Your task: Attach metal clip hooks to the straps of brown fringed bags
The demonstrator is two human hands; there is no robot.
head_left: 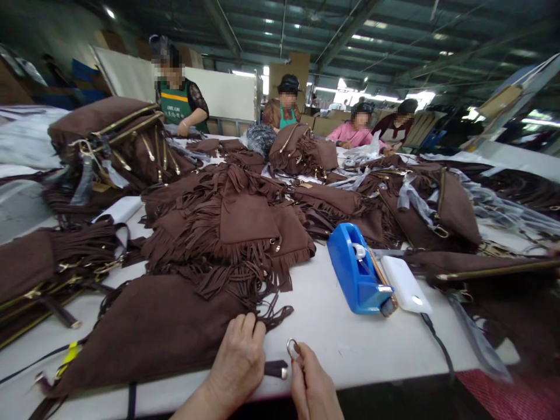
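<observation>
A brown bag (157, 329) lies left of a curved metal ring (289, 347).

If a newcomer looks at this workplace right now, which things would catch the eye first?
Probably the bright blue tape dispenser, on the white table right of the middle, since brown dominates around it. Next may come the heaped brown fringed bags at the centre. At the near edge, the right hand holds a metal ring, while the left hand is at the nearest brown bag.
</observation>
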